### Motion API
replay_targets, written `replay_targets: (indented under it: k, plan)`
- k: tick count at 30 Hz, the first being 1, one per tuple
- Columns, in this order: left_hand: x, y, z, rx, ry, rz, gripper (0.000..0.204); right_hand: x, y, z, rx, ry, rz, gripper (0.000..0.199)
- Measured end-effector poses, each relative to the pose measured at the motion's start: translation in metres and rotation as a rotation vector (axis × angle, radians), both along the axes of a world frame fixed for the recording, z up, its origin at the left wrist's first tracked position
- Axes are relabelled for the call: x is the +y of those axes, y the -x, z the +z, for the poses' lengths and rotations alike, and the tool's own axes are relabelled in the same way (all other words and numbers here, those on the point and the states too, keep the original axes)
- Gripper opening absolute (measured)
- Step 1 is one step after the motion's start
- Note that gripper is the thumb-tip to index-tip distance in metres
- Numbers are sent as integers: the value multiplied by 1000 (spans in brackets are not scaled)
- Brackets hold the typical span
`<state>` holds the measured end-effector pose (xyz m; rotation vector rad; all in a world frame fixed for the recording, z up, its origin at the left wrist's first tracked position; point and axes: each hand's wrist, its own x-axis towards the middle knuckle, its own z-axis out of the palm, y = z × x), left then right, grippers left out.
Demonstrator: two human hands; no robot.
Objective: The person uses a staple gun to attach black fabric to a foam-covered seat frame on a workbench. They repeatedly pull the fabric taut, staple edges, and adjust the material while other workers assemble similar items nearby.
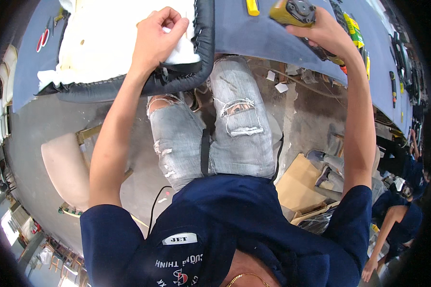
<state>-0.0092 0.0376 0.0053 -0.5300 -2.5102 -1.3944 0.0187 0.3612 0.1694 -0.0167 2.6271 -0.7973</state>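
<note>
A cushion with a black leather-like edge (205, 43) lies at the upper left, its white wadding (105, 38) facing up. My left hand (159, 42) is over its right side, fingers closed in a pinch on a bit of white wadding near the black gathered edge. Below that hand, the cushion's corner shows a dark fold under the white layer. My right hand (326, 34) grips a yellow and black staple gun (298, 13), held above the blue-grey table at the upper right, apart from the cushion.
Red-handled scissors (43, 39) lie on the table's left part. A yellow tool (253, 6) is at the far middle, and a green and yellow packet (353, 31) lies beyond my right wrist. A curved beige panel (64, 170) and cardboard (297, 184) are on the floor. Other people work at the right.
</note>
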Motion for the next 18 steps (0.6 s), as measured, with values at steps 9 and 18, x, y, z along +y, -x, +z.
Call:
replay_targets:
  k: [9,18]
  plan:
    - [-3,-1,3,-129,-58,24,23,36,2,-112,709,-200,-209,30]
    - [-6,-48,19,142,-136,244,40,-7,-5,-158,978,-336,-281,50]
